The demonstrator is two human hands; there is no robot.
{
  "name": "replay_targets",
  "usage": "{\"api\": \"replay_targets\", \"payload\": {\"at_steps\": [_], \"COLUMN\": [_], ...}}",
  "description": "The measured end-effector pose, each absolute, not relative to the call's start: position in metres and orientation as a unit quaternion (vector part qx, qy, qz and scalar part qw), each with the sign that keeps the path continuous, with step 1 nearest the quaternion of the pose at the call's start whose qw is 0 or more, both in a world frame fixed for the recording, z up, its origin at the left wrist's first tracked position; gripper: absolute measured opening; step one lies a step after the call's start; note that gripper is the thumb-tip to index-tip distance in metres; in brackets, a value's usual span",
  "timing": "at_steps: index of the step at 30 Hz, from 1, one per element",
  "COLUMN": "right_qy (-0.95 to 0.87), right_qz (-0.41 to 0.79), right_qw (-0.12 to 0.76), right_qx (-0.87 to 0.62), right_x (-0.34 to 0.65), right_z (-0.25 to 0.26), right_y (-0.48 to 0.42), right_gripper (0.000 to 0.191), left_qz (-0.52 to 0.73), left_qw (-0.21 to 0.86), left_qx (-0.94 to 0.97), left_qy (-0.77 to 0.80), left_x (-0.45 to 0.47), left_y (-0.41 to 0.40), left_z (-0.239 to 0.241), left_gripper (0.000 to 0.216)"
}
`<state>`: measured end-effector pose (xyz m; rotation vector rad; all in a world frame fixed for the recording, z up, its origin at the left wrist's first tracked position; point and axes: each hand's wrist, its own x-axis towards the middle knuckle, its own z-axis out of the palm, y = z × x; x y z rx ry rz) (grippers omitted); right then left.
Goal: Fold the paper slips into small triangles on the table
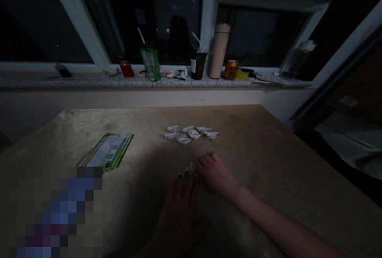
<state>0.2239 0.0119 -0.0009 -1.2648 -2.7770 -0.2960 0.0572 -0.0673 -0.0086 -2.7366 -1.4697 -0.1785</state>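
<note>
On the table in front of me lies a small folded green-and-white wrapper (186, 174). My left hand (179, 210) is in shadow, its fingers stretched forward and apart, with the fingertips at the wrapper's near edge. From the right, my right hand (215, 173) rests on the table with curled fingers closed at the wrapper's right end. Farther off sits a group of several similar folded wrappers (194, 134), white with green tips. To the left is a flat green-and-white printed packet (109, 150).
The wooden table (253, 138) ends at a wall below a granite windowsill (98, 83). Along the sill stand a green cup (151, 63) with a straw, a dark cup (198, 65), a pink flask (219, 51) and an orange can (230, 69). A blurred patch covers the lower left.
</note>
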Motion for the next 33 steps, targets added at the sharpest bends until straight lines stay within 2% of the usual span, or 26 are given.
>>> {"api": "replay_targets", "payload": {"at_steps": [6, 16, 23, 30, 33], "right_qy": [-0.897, -0.882, -0.877, -0.846, -0.842], "right_qz": [-0.071, -0.015, 0.007, 0.017, 0.045], "right_qw": [0.062, 0.095, 0.124, 0.181, 0.207], "right_qx": [-0.431, -0.460, -0.464, -0.502, -0.497], "right_x": [0.225, 0.228, 0.229, 0.232, 0.239], "right_z": [-0.004, -0.007, -0.011, -0.007, -0.008], "right_y": [0.014, 0.016, 0.016, 0.011, 0.014], "right_gripper": [0.009, 0.015, 0.018, 0.016, 0.037], "left_qz": [-0.053, -0.104, -0.096, -0.096, -0.094], "left_qw": [0.005, -0.021, -0.020, -0.082, -0.083], "left_qx": [-0.871, -0.877, -0.882, -0.896, -0.893], "left_qy": [-0.489, -0.469, -0.461, -0.426, -0.431], "left_x": [0.057, 0.045, 0.040, 0.037, 0.038], "left_y": [-0.070, -0.068, -0.060, -0.055, -0.054], "left_z": [-0.011, -0.023, -0.021, -0.016, -0.014], "left_gripper": [0.080, 0.094, 0.094, 0.104, 0.102]}}
